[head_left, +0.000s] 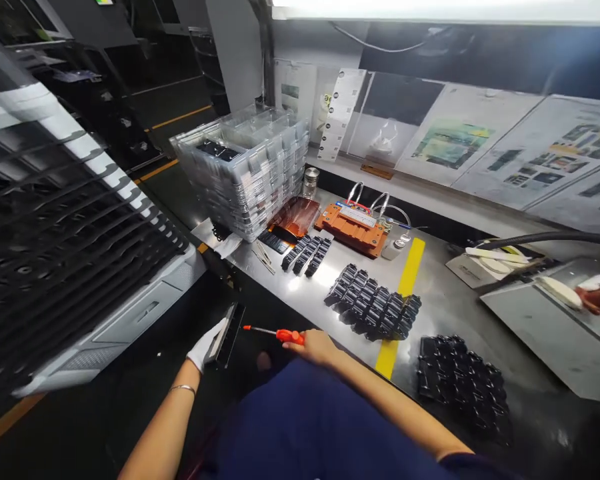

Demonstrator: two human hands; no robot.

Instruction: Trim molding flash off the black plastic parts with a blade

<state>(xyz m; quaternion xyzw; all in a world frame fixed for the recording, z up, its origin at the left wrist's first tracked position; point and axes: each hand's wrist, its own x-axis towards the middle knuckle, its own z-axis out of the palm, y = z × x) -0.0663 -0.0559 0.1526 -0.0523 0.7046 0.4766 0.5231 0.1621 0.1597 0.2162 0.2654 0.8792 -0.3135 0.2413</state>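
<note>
My left hand [206,347], in a white glove, grips a flat black part [229,339] with a pale strip along its near side, held off the bench's front edge. My bare right hand [314,347] is wrapped round the red handle of a screwdriver [291,336]. Its thin shaft points left and ends in an orange-red tip, a short gap from the black part. On the metal bench [305,303] nearest my right hand lie rows of black moulded parts [373,303]. A darker batch of black parts [463,387] sits farther right.
Stacked clear plastic trays [250,173] stand at the bench's left end. Behind the parts is an orange fixture [353,228] with cables. Tweezers [264,257] lie near the front edge. A grey box [555,333] occupies the right, and a large slatted rack [80,220] rises on the left.
</note>
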